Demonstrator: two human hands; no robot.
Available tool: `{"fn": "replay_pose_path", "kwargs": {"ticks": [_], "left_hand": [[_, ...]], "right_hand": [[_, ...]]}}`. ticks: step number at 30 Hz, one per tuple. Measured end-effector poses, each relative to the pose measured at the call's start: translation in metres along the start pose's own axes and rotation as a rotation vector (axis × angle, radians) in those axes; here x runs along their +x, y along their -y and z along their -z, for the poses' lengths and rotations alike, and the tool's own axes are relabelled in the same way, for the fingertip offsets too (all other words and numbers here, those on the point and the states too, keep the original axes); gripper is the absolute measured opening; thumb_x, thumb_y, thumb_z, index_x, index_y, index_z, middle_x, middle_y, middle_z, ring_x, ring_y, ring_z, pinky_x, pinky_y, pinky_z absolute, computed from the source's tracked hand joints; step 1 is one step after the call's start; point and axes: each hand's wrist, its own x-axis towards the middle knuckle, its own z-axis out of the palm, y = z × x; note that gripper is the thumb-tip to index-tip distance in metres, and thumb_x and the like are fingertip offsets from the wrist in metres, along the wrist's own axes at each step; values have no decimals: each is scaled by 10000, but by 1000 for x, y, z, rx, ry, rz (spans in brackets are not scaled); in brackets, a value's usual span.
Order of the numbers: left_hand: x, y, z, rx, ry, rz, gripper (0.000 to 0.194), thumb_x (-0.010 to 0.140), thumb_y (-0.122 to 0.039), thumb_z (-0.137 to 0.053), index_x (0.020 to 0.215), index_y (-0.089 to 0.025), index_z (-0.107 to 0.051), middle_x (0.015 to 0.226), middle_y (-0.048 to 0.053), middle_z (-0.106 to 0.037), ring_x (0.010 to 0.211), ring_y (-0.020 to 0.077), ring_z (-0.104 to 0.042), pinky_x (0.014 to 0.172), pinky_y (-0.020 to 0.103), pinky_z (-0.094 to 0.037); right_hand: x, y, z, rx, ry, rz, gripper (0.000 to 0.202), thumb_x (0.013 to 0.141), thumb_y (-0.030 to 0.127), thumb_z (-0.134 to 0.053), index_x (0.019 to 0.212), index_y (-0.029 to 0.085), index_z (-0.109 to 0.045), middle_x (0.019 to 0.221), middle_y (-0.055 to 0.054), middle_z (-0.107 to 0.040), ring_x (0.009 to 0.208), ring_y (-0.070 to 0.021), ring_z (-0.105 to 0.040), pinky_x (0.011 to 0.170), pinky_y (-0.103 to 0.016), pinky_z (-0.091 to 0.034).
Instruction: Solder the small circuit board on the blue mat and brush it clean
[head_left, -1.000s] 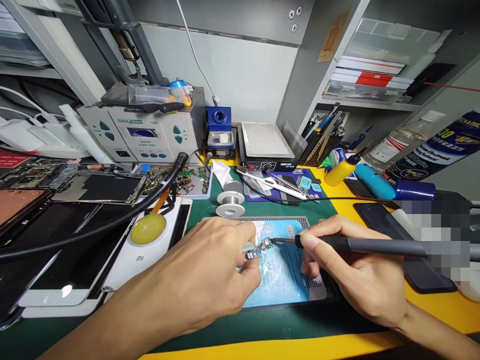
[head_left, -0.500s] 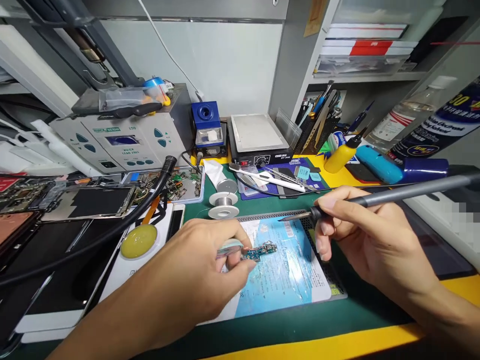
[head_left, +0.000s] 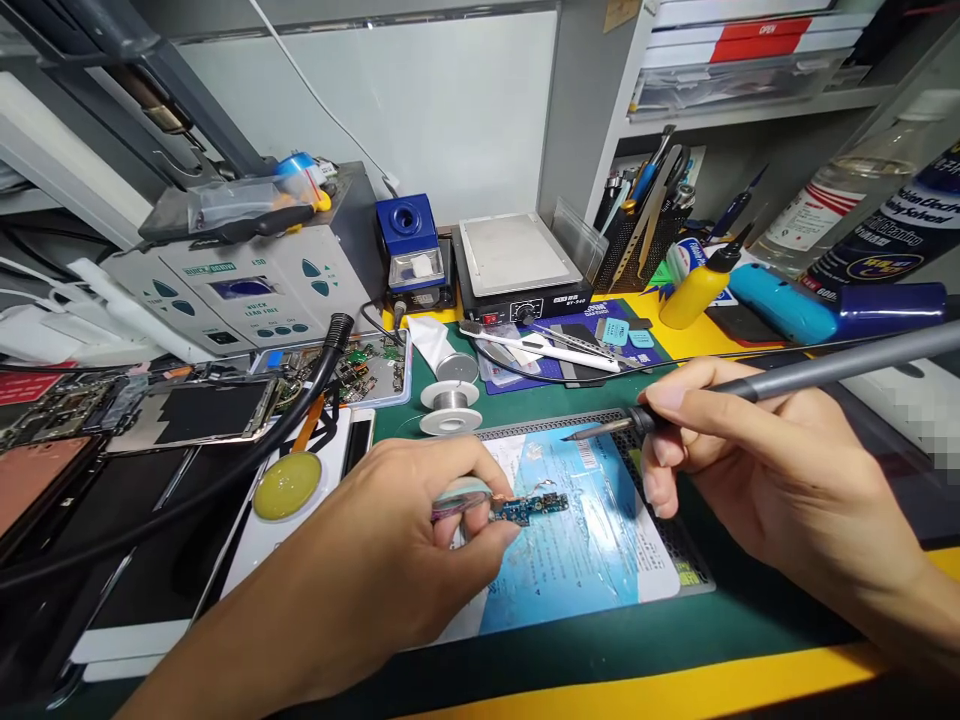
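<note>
Blue circuit board (head_left: 546, 505) sits pinched in the left hand (head_left: 424, 535), the right hand (head_left: 765, 465) clasping a soldering iron (head_left: 847, 364).

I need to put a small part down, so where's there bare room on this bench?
The green mat is bare in front of the blue sheet, up to the yellow strip; a smaller patch lies right of the wire spool, bordered by the purple mat. Crowded: left, with phone parts; back right, with bottles.
</note>
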Motion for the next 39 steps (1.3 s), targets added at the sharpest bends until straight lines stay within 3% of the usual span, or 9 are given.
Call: {"fn": "replay_pose_path", "kwargs": {"ticks": [8,21,27,34,39], "left_hand": [[0,0,1,29,-11,-5,117,859,-373,-610,869,-265,-654,685,-53,-585,517,92,-483,425,181,-369],[0,-1,0,232,-61,-139,73,857,-336,-596,857,-292,-653,653,-74,-611,573,107,-533,509,199,-396],[2,-1,1,187,-59,-96,148,852,-410,-614,963,-326,-665,734,-66,-656,639,131,-592,561,219,-419],[3,-7,6,174,-99,-94,261,939,-389,-483,797,-259,-659,704,-43,-633,624,126,-510,561,245,-378],[2,-15,13,40,-87,-53,204,889,-351,-545,773,-233,-665,674,-33,-602,601,118,-493,479,225,-337]], "right_hand": [[-2,0,-1,7,0,-16,172,763,212,-756,625,162,-668,488,-17,-612,360,-184,-613,362,-261,-509],[0,-2,-1,7,18,-12,167,762,243,-769,647,166,-676,496,-19,-625,371,-184,-619,377,-259,-505],[-1,-1,0,7,32,-2,198,749,261,-789,623,169,-667,480,-17,-615,362,-179,-611,371,-250,-499],[-1,-1,1,15,24,-12,191,756,269,-795,637,167,-686,500,-18,-617,374,-176,-615,382,-252,-504],[-1,-1,0,19,10,-12,192,735,283,-810,633,174,-688,484,-22,-608,363,-185,-607,364,-259,-498]]}}
